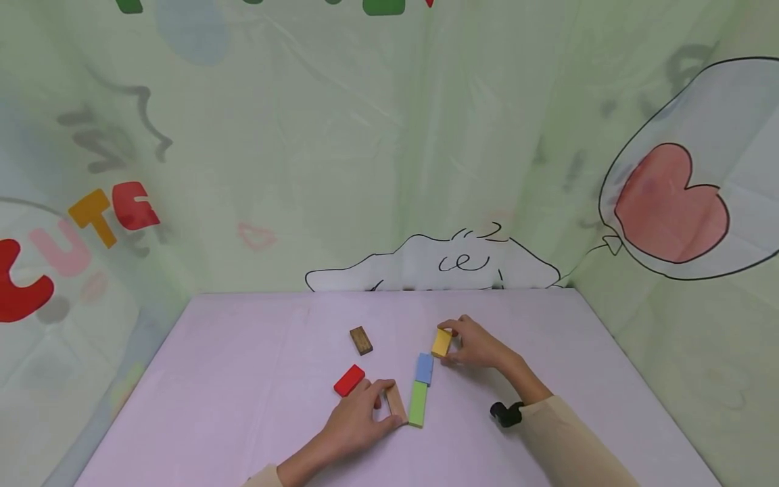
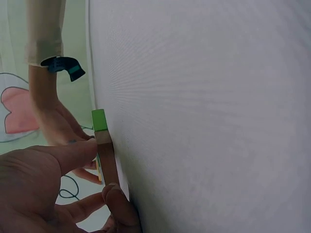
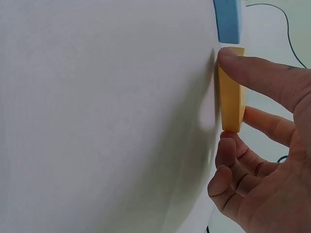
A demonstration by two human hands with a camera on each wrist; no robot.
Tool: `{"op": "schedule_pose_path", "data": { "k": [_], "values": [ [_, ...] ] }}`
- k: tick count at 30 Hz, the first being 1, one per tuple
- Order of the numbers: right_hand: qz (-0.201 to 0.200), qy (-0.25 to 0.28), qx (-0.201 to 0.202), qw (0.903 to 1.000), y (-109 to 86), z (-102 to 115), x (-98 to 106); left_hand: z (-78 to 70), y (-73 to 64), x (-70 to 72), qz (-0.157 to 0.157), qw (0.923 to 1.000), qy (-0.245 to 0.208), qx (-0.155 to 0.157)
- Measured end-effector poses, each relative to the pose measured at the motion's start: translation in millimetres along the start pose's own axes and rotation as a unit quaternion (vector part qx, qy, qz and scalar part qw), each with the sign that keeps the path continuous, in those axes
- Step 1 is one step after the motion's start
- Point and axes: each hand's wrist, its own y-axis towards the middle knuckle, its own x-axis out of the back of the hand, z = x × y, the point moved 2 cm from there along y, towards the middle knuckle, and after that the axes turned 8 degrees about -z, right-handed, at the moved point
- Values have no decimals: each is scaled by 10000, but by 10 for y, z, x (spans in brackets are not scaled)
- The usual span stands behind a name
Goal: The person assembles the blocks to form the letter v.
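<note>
My right hand (image 1: 477, 343) pinches a yellow block (image 1: 441, 343) lengthwise between thumb and fingers, close over the table just beyond a blue block (image 1: 424, 369). In the right wrist view a narrow gap parts the yellow block (image 3: 231, 94) from the blue block (image 3: 228, 22). My left hand (image 1: 359, 419) holds a plain wooden block (image 1: 396, 404) by its two ends. One end of it is right at the near end of a green block (image 1: 417, 404), which lies in line with the blue one. In the left wrist view, thumb and fingers grip the wooden block (image 2: 108, 162).
A red block (image 1: 349, 380) lies just beyond my left hand, and a dark brown block (image 1: 361, 340) farther back. The pale table (image 1: 255, 379) is enclosed by printed curtains (image 1: 341, 149) at the back and sides. A black strap device (image 1: 506, 414) sits at my right wrist.
</note>
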Motion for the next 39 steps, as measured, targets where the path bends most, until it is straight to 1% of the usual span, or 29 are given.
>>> {"op": "schedule_pose_path", "data": {
  "k": [5,16,23,27,31,39],
  "values": [
    [33,-57,71,10000,32,4,-41,4,3,-8,17,10000,-3,36],
    [85,-123,193,9997,128,40,-45,16,1,-10,-8,10000,10,-1],
    [143,-53,147,9998,148,58,-32,7,2,-3,23,10000,-30,7],
    [246,-122,175,9995,152,75,-29,5,3,-4,56,9999,-49,83],
    [325,-188,147,9992,167,88,-28,0,1,0,48,9999,-50,84],
    [250,-243,166,9993,195,86,-41,-10,-6,12,12,10000,-24,40]
  ]
}}
